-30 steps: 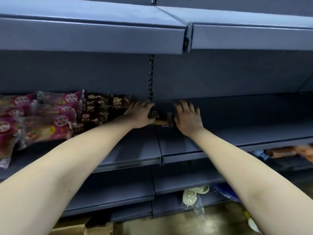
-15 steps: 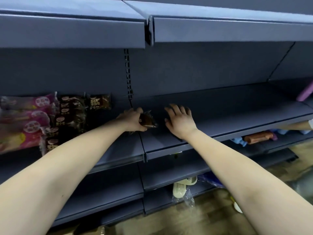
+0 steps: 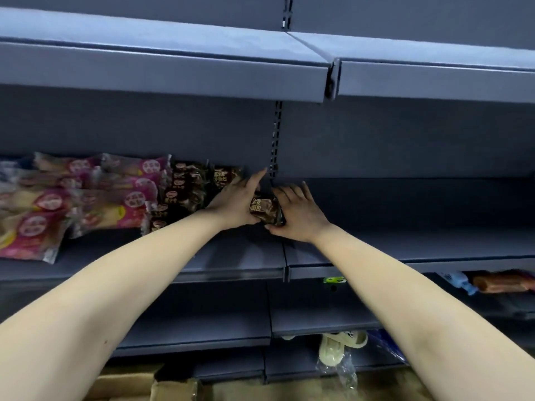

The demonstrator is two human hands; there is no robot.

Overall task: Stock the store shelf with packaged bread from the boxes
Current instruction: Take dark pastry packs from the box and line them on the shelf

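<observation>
A brown bread packet point(image 3: 264, 210) with gold lettering lies on the grey store shelf point(image 3: 405, 244), at the seam between two shelf sections. My left hand point(image 3: 238, 202) holds its left side, thumb under the near edge and fingers reaching toward the back wall. Against the packet's right side rests my right hand point(image 3: 299, 215), fingers spread on the shelf. More brown bread packets point(image 3: 185, 192) stand in a row just to the left. Pink bread packets point(image 3: 86, 198) are stacked further left.
The shelf section right of my hands is bare. An upper shelf point(image 3: 173, 70) overhangs closely. On a lower shelf at right lie an orange packet point(image 3: 503, 282) and a blue bottle point(image 3: 460, 282). Cardboard boxes point(image 3: 130, 386) and pale sandals point(image 3: 338, 345) sit on the floor below.
My right hand moved left from the bare shelf to the packet's right side. My left hand kept hold of the packet and straightened its fingers. The camera view swung back to the left.
</observation>
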